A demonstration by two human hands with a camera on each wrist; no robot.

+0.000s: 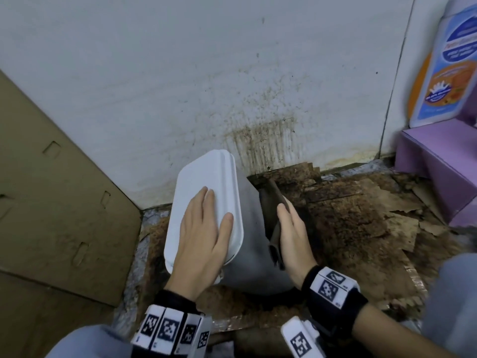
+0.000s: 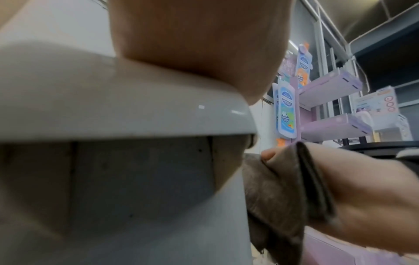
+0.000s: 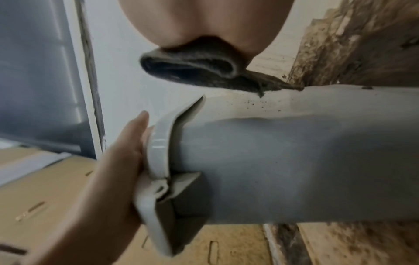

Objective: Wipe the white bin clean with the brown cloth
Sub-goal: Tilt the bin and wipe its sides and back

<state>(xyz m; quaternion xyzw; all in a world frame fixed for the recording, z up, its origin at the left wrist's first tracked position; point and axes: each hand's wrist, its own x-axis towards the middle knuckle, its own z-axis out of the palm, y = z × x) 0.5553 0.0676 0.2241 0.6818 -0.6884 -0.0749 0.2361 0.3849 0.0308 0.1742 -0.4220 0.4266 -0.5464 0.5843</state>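
The white bin (image 1: 247, 244) is found on stained floor cardboard (image 1: 356, 218) near the wall, lid (image 1: 204, 202) closed, contents unseen. The lid is pressed by the flat, straight-fingered left hand (image 1: 204, 236). The folded brown cloth (image 1: 273, 220) is gripped against the bin's side by the right hand (image 1: 294, 239).

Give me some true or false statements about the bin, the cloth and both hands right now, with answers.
1. The left hand lies flat on the bin's lid. True.
2. The right hand holds the cloth against the bin's side. True.
3. The lid is off. False: it is on the bin.
4. The cloth is white. False: it is brown.
5. The wall behind the bin is stained. True.
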